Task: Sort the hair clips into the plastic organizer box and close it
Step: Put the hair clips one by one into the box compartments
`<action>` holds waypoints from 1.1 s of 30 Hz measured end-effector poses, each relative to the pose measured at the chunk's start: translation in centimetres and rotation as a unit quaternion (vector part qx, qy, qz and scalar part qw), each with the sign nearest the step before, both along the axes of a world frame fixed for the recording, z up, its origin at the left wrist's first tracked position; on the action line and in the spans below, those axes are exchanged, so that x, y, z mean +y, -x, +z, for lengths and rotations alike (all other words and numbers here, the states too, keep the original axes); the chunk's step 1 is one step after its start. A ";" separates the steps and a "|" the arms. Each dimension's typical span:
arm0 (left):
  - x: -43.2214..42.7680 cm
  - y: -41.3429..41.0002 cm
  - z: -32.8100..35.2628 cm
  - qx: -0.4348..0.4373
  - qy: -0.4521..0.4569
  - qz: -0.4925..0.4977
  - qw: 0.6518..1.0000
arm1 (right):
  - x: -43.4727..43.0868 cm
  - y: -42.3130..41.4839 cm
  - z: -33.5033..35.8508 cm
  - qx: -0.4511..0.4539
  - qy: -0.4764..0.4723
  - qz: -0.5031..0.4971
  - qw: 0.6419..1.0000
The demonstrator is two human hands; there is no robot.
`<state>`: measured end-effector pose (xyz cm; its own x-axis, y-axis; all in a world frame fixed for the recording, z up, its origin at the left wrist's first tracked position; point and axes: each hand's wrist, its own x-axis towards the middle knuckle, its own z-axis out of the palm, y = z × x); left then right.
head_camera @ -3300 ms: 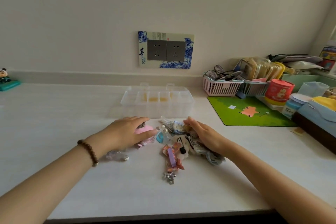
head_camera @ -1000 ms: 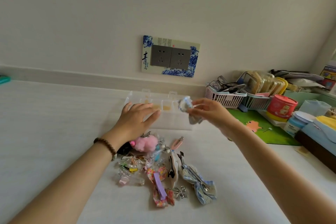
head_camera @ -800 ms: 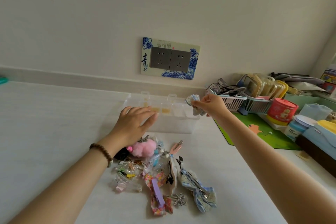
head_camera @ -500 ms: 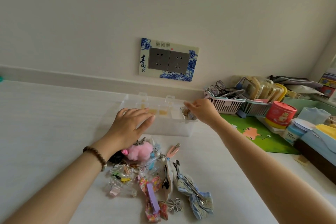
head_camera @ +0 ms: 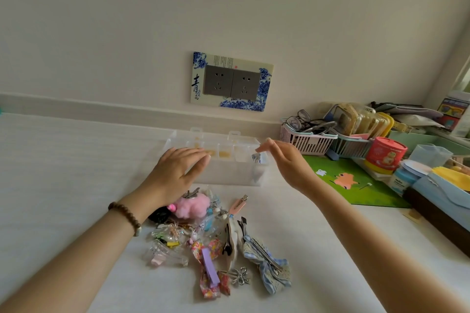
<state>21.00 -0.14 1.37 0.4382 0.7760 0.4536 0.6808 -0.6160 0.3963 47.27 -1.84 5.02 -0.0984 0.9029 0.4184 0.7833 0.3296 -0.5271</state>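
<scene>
You're lifting your right hand [head_camera: 287, 165], fingers open, its clip [head_camera: 257, 157] dropped in the organizer box [head_camera: 229, 175]. Your left hand [head_camera: 178, 173] is pressing it, fingers flat; the pile [head_camera: 229, 236] is waiting.

The room is bright, with soft, even light and no hard glare. The brightest spot is at the far right edge. Faint, soft shadows lie on the white counter [head_camera: 63, 160] beside the left arm [head_camera: 76, 262], the right arm [head_camera: 368, 249] and the pile of hair clips [head_camera: 213, 246]. Everything looks a little hazy. The ledge [head_camera: 76, 107] along the wall slants and bends, and both arms look stretched near the bottom corners.
</scene>
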 end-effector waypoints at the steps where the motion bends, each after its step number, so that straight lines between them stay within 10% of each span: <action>1: -0.5 -0.2 0.3 -0.013 0.006 -0.015 1.000 | -1.4 0.0 0.5 0.043 0.020 0.024 0.999; 6: -4.6 -2.1 2.0 -0.015 0.062 -0.099 0.993 | -9.0 -0.5 0.3 0.025 0.179 0.109 0.978; 17: -8.6 -5.6 1.2 0.109 0.164 -0.201 0.959 | -14.5 -0.1 -3.5 -0.048 0.188 0.083 0.978; 33: -6.2 -6.5 1.5 -0.214 0.159 -0.128 0.955 | -10.4 0.5 -1.5 0.439 0.220 0.103 0.865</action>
